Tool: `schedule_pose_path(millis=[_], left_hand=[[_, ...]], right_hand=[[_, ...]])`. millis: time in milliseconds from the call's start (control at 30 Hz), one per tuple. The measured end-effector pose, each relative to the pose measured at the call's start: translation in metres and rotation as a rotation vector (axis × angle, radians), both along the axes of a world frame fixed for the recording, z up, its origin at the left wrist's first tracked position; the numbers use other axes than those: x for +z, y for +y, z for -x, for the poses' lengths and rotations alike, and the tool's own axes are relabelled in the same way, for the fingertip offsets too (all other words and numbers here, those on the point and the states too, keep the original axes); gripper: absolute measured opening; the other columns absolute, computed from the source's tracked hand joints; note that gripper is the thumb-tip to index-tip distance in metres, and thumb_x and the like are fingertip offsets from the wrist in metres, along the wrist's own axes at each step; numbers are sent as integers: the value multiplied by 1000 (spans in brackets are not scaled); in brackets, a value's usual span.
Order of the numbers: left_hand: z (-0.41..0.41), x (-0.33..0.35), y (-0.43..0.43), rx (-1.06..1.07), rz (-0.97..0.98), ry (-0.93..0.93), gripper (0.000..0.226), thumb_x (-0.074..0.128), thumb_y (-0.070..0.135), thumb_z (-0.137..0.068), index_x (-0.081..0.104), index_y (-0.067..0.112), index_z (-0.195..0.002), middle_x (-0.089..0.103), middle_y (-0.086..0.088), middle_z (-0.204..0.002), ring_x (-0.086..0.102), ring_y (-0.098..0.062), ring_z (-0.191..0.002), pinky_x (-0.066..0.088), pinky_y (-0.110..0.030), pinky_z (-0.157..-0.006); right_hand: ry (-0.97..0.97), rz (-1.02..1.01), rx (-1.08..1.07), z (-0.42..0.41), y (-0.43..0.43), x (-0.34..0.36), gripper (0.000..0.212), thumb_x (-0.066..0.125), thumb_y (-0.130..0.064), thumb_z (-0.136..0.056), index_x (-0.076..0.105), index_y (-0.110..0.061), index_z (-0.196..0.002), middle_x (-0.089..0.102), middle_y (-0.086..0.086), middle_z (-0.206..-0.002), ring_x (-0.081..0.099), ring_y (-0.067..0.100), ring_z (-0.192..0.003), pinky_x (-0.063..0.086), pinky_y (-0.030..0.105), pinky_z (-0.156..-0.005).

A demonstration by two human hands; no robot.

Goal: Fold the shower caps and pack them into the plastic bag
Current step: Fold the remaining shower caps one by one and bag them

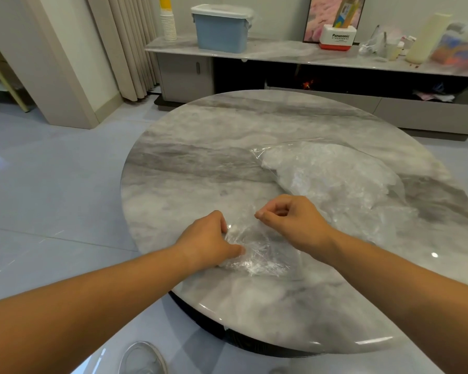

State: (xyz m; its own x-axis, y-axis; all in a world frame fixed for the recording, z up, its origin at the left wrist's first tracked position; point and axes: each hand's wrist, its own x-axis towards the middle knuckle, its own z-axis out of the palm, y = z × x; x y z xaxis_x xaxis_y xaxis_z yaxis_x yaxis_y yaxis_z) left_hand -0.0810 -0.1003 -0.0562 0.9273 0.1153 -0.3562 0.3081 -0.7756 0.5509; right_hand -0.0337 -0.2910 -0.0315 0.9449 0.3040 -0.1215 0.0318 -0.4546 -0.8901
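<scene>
From the head camera we look down on a round marble table (200, 147) with both bare forearms reaching in from the near side. A single clear shower cap (257, 255) lies crumpled on the tabletop close to the near edge, between the two hands.

The left hand (208, 238) sits on the cap's left side. Its fingers are curled down into the film and its thumb lies stretched along the cap's near edge, so the hand grips the plastic against the table. The right hand (289, 220) is just beyond and to the right of it, raised a little off the surface. Its thumb and forefinger are pressed tip to tip on the cap's far edge, pinching it, while the other fingers are tucked into the palm. The two hands are near each other but do not touch.

Farther back and to the right, well apart from the left hand, lies the plastic bag (333, 179), a clear sheet over a white, rumpled heap. The film is so transparent that we cannot tell whether the heap sits fully inside the bag.

Beyond the table a low sideboard (281, 54) runs along the wall. On it stand a blue storage box (222, 31) with a pale lid, a stack of paper cups (168, 25) to its left, and a white and red Panasonic box (338, 37) to its right. A pleated curtain (130, 44) hangs at the left. On the floor at the bottom edge we see a white shoe (143, 359).
</scene>
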Motion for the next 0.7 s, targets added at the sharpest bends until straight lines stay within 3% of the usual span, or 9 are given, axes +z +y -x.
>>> schedule_pose_path(millis=[100,200,333,433,533,600,700], left_hand=[[-1,2,0,7,3,8,54,85,52,-71,48,23,-99,61,1,-93,65,-18,-69,57,-36,-63],[-3,1,2,33,86,43,51,86,47,-72,51,21,-99,63,-3,-88,62,-19,-58,52,-31,-52],[2,8,13,66,400,127,37,86,15,-77,61,8,-104,62,-9,-81,62,-18,-59,61,-37,-67],[4,17,18,41,454,183,33,84,14,-80,66,9,-107,63,-9,-90,65,-15,-69,63,-33,-74],[5,24,12,15,377,189,47,81,45,-80,69,7,-105,64,-7,-86,62,-15,-75,59,-31,-73],[6,24,4,-61,181,165,65,78,62,-75,68,6,-105,64,-5,-79,61,-17,-70,57,-32,-69],[7,17,-4,-170,-93,93,58,76,61,-76,68,7,-95,69,-6,-76,65,-20,-69,54,-36,-70]], right_hand=[[-112,52,136,12,-7,-2,10,74,-19,-92,79,-15,-84,70,-11,-105,67,1,-91,50,13,-79],[-340,219,354,29,-16,-8,15,67,-27,-95,80,-21,-96,70,-15,-110,63,-4,-103,47,13,-92],[-532,390,568,54,-30,-17,35,53,-40,-96,76,-19,-113,72,-8,-117,61,4,-109,47,19,-97],[-550,484,671,66,-36,-24,38,51,-43,-98,68,-21,-124,68,-9,-123,57,8,-114,44,27,-102],[-549,571,709,74,-43,-29,47,47,-47,-99,55,-25,-139,59,-13,-136,45,8,-129,34,28,-112],[-557,600,702,79,-46,-31,51,45,-49,-99,49,-26,-145,55,-12,-141,39,11,-136,27,27,-116],[-617,650,687,84,-48,-30,48,42,-49,-101,48,-28,-143,54,-15,-142,39,13,-132,21,28,-114]])
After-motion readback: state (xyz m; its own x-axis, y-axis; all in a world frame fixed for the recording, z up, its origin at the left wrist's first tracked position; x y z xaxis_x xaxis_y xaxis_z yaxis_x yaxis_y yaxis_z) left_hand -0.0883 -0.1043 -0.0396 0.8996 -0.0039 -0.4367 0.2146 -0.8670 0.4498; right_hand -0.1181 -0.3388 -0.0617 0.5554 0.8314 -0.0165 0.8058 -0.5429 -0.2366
